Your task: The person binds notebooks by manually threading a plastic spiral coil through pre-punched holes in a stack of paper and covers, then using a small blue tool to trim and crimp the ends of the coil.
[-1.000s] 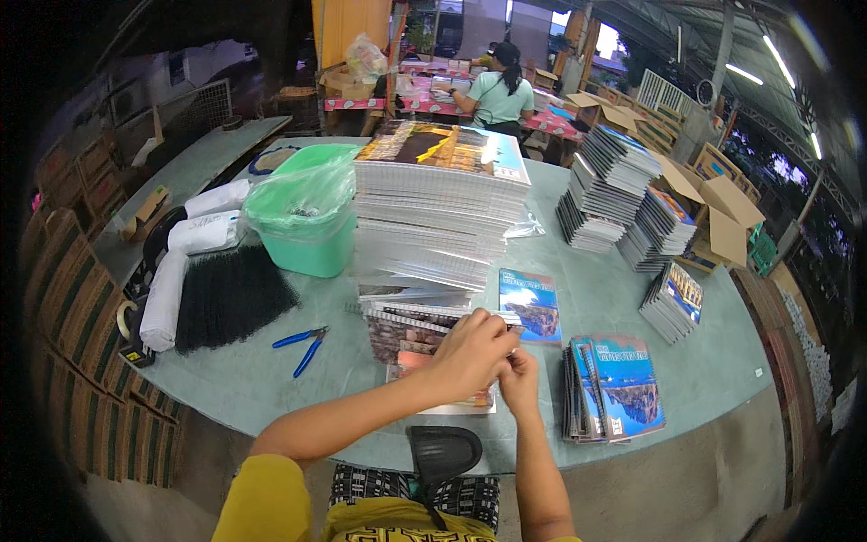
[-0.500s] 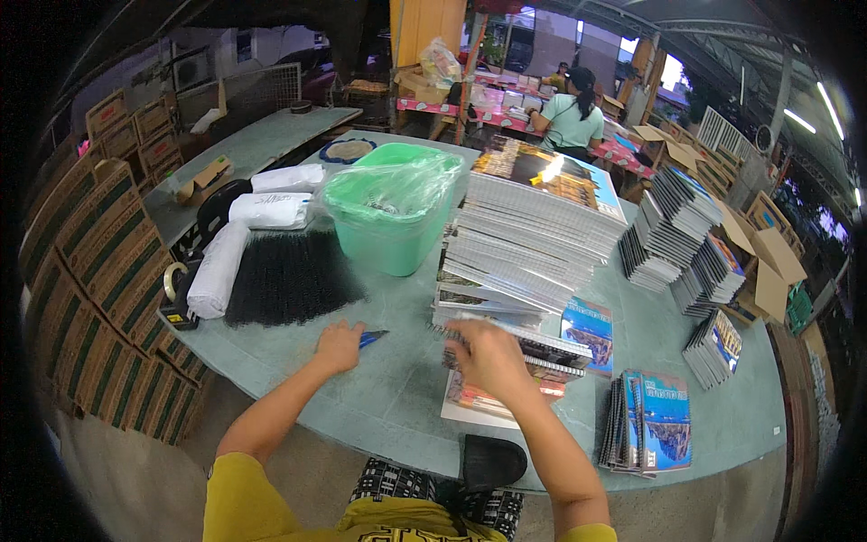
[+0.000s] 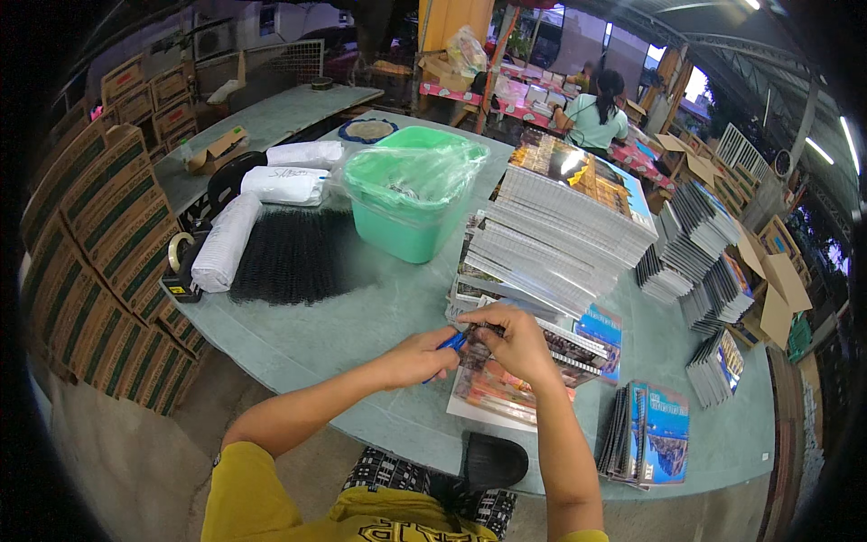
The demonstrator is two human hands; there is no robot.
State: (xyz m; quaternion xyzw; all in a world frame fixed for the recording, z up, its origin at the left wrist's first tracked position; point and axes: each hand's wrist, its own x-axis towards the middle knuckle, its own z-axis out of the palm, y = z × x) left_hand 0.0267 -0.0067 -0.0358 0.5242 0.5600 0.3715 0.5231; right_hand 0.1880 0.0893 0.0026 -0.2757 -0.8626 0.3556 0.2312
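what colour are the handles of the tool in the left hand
Blue: the tool's handles show at the left hand in the head view.

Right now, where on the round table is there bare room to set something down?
Bare tabletop lies between the black comb pile, the green tub and the left hand with the blue-handled tool. A second patch lies right of the upright booklets. Around the right hand and the tall stack it is crowded.

A tub (image 3: 411, 203) is sitting on the bench (image 3: 307, 334), left of the tall booklet stack (image 3: 560, 230); wire coils (image 3: 293, 257) are lying left of the tub.
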